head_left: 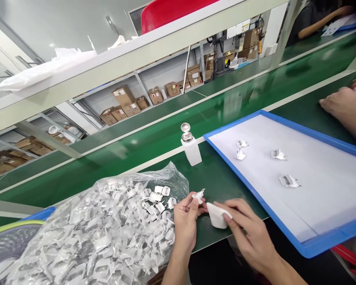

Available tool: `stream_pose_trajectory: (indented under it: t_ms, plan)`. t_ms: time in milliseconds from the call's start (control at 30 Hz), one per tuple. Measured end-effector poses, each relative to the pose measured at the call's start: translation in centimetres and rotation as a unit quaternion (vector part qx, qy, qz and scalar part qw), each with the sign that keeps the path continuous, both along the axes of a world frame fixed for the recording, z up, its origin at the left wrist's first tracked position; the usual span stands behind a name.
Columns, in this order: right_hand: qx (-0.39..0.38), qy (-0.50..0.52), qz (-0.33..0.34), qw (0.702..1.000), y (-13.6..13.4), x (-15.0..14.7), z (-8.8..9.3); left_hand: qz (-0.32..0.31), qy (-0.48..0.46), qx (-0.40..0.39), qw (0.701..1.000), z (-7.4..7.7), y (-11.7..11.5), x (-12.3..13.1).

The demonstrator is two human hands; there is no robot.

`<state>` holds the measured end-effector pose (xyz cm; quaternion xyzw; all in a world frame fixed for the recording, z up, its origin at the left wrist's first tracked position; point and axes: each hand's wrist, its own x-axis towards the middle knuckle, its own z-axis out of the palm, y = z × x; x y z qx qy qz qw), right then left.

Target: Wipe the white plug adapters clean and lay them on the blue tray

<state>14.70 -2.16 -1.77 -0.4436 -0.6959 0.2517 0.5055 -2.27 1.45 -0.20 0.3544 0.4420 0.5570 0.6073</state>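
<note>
Between thumb and fingers, my left hand (186,219) grips a small white plug adapter (199,195) whose metal pins point up and to the right. My right hand (249,231) pinches a folded white cloth (216,215) just right of the adapter; whether the two touch I cannot tell. Left of my hands lies a clear plastic bag (178,178), open toward me and full of many white plug adapters (130,225). To the right, a blue-rimmed tray (243,178) with a white lining carries several more adapters (289,181), spaced apart.
A white pump bottle (192,150) with a metal top stands beyond my hands, near the tray's corner. A co-worker's hands (344,99) are at the right edge. A green conveyor belt (154,136) runs behind. At lower left is a fan or basket with a yellow-green rim (17,225).
</note>
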Motion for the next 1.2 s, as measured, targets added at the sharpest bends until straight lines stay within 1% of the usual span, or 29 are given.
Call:
stream_pose_trajectory:
  t_ms: [67,100,133,200,267,367,433,533,600,700,767,867,933,1000,1067,1100,1133,1200]
  plan:
    - [-0.051,0.032,-0.097,0.993,-0.2,0.4,0.1,0.02,-0.031,-0.013,0.999,0.1,-0.2,0.1]
    - [-0.089,0.051,-0.133,0.986,-0.2,0.5,0.4,0.026,-0.046,-0.021,0.998,0.2,-0.3,0.2]
    - [-0.127,0.069,-0.154,0.977,-0.2,0.6,0.7,0.031,-0.065,-0.034,0.997,0.4,-0.5,0.4]
    - [-0.185,0.103,-0.163,0.964,-0.4,0.5,1.6,0.052,-0.111,-0.076,0.99,1.0,-1.0,0.9]
    - [-0.205,0.125,-0.16,0.957,-0.6,0.4,2.4,0.079,-0.155,-0.131,0.976,1.8,-1.6,1.5]
    - [-0.186,0.13,-0.158,0.961,-1.0,0.2,3.2,0.098,-0.197,-0.194,0.956,2.9,-2.3,2.3]
    - [-0.161,0.126,-0.152,0.967,-1.2,-0.1,3.6,0.089,-0.21,-0.208,0.951,3.2,-2.7,2.6]
    - [-0.115,0.105,-0.121,0.98,-1.5,-0.5,3.8,0.07,-0.214,-0.188,0.956,3.1,-3.2,2.9]
    - [-0.062,0.076,-0.075,0.992,-1.8,-0.6,3.7,0.056,-0.2,-0.155,0.966,2.8,-3.6,3.1]
    - [0.028,0.023,0.005,0.999,-1.9,-0.5,3.4,0.017,-0.13,-0.089,0.987,2.4,-4.1,3.4]
    - [0.04,0.014,0.045,0.998,-1.7,-0.3,3.3,-0.015,-0.064,-0.037,0.997,2.2,-4.3,3.3]
    - [0.007,0.03,0.076,0.997,-1.3,0.2,3.6,-0.038,0.02,0.031,0.999,1.8,-4.2,2.9]
    - [0.012,0.023,0.083,0.996,-1.3,0.4,4.0,-0.041,0.04,0.043,0.997,1.7,-3.9,2.6]
    - [0.035,0.013,0.09,0.995,-1.5,0.7,4.4,-0.03,0.023,0.03,0.999,1.8,-3.7,2.4]
    - [0.041,0.024,0.08,0.996,-1.9,1.1,4.8,-0.019,-0.009,0.018,1.0,2.2,-3.6,2.5]
    - [0.033,0.038,0.06,0.997,-2.2,1.3,4.9,-0.017,-0.022,0.02,0.999,2.4,-3.5,2.6]
    - [0.017,0.055,0.025,0.998,-2.4,1.6,5.0,-0.017,-0.032,0.027,0.999,2.6,-3.5,2.7]
    - [-0.027,0.091,-0.066,0.993,-2.5,2.1,5.1,-0.024,-0.034,0.045,0.998,3.0,-3.5,3.0]
